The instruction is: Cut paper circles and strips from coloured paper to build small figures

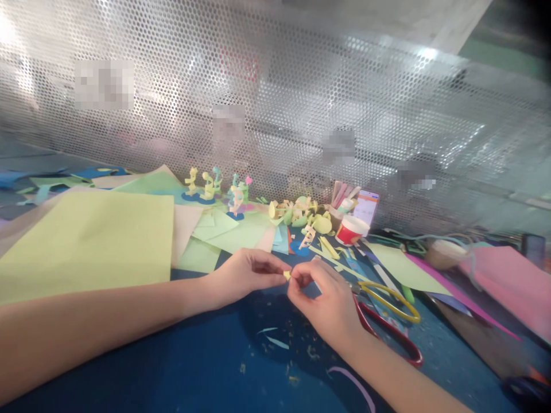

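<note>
Pinching between left hand [241, 275] and right hand [327, 301], a tiny yellow paper scrap [287, 275] is shaped, finished paper figurines [209, 186] already standing behind.

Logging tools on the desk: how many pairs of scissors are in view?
2. The yellow-handled scissors lie just right of the right hand; the red-handled scissors lie under and beside them, by the wrist. More may be hidden under the paper.

Both hands meet over the blue table [206, 367]: the left hand [241, 275] and right hand [327, 304] pinch a tiny yellow paper piece [287, 275] between them. Right of the pinch lie yellow-handled scissors [391, 298] and red-handled scissors [387, 332]. Behind it stand small paper figures [215, 186]. Left lies a big light-green paper sheet [86, 241].
</note>
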A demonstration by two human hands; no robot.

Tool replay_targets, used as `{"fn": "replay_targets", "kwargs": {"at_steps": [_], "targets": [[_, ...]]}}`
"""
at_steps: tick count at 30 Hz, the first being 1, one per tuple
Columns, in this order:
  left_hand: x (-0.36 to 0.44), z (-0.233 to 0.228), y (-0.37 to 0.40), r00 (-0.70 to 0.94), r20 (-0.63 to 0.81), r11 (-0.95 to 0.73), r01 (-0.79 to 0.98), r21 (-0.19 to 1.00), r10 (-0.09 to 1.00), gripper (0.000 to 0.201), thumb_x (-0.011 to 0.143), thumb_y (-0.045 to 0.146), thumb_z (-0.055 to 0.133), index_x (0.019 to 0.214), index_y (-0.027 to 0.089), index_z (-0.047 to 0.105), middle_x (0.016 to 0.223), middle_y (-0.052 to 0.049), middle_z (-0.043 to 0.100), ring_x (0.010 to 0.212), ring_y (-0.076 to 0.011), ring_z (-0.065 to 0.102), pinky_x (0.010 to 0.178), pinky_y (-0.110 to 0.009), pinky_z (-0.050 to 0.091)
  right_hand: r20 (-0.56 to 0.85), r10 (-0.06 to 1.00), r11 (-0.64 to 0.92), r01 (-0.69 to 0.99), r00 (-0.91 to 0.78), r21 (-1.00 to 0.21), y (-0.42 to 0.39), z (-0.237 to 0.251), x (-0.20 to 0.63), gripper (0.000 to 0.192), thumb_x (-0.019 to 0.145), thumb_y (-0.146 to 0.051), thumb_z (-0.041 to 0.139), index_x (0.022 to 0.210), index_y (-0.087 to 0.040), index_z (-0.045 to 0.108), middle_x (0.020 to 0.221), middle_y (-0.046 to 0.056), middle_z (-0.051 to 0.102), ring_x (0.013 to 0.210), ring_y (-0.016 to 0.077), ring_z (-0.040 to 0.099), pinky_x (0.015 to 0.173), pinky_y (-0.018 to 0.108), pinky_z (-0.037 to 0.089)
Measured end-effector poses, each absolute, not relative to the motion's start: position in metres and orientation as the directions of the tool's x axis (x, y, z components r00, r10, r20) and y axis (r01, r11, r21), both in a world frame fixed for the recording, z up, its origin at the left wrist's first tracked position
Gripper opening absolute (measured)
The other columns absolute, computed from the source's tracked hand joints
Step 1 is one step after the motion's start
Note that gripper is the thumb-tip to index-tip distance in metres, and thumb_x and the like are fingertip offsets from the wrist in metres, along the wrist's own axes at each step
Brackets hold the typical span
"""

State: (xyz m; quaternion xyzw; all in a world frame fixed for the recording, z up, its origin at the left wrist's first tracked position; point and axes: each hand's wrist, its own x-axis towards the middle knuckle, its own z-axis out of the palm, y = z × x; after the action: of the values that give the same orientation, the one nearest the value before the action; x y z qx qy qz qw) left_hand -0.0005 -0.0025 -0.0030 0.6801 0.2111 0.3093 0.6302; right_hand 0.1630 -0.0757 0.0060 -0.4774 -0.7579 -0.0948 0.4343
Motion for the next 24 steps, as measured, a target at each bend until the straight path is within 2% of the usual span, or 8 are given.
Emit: {"fn": "replay_targets", "kwargs": {"at_steps": [5, 9, 16, 24], "targets": [[-0.0003, 0.0003, -0.0036, 0.701, 0.160, -0.077, -0.148, 0.986, 0.695, 0.030, 0.067, 0.025, 0.072, 0.094, 0.016, 0.062, 0.082, -0.002, 0.066, 0.077, -0.0133, 0.061, 0.075, -0.027, 0.046, 0.769, 0.619, 0.528, 0.809, -0.159, -0.257, -0.0753, 0.0069, 0.1623, 0.013, 0.076, -0.009, 0.050, 0.070, -0.020, 0.052, 0.062, -0.003, 0.052, 0.060, 0.0113, 0.050, 0.060, 0.024, 0.042], [-0.0006, 0.0010, -0.0031, 0.683, 0.172, -0.078, -0.166, 0.983, 0.710, 0.022, 0.070, 0.025, 0.070, 0.086, 0.016, 0.059, 0.078, 0.001, 0.062, 0.074, -0.0108, 0.058, 0.073, -0.025, 0.044, 0.738, 0.661, 0.518, 0.796, -0.140, -0.313, -0.0737, 0.0039, 0.1633, 0.010, 0.080, -0.013, 0.050, 0.076, -0.021, 0.056, 0.068, -0.002, 0.057, 0.064, 0.0116, 0.055, 0.064, 0.024, 0.046], [-0.0002, -0.0001, -0.0003, 0.640, 0.174, -0.100, -0.151, 0.983, 0.748, 0.019, 0.074, 0.024, 0.066, 0.091, 0.016, 0.065, 0.092, -0.002, 0.065, 0.089, -0.0145, 0.058, 0.086, -0.028, 0.042, 0.682, 0.731, 0.450, 0.764, -0.018, -0.463, -0.0716, 0.0007, 0.1649, 0.008, 0.082, -0.019, 0.054, 0.088, -0.021, 0.059, 0.080, 0.000, 0.063, 0.069, 0.0122, 0.061, 0.068, 0.023, 0.050], [-0.0005, -0.0005, -0.0012, 0.654, 0.183, -0.136, -0.122, 0.983, 0.734, 0.024, 0.074, 0.031, 0.066, 0.093, 0.016, 0.068, 0.096, -0.004, 0.068, 0.093, -0.0190, 0.061, 0.087, -0.030, 0.045, 0.692, 0.721, 0.468, 0.763, -0.037, -0.446, -0.0710, -0.0012, 0.1658, 0.006, 0.081, -0.019, 0.054, 0.085, -0.021, 0.059, 0.075, 0.000, 0.063, 0.065, 0.0123, 0.060, 0.066, 0.024, 0.051]]}}
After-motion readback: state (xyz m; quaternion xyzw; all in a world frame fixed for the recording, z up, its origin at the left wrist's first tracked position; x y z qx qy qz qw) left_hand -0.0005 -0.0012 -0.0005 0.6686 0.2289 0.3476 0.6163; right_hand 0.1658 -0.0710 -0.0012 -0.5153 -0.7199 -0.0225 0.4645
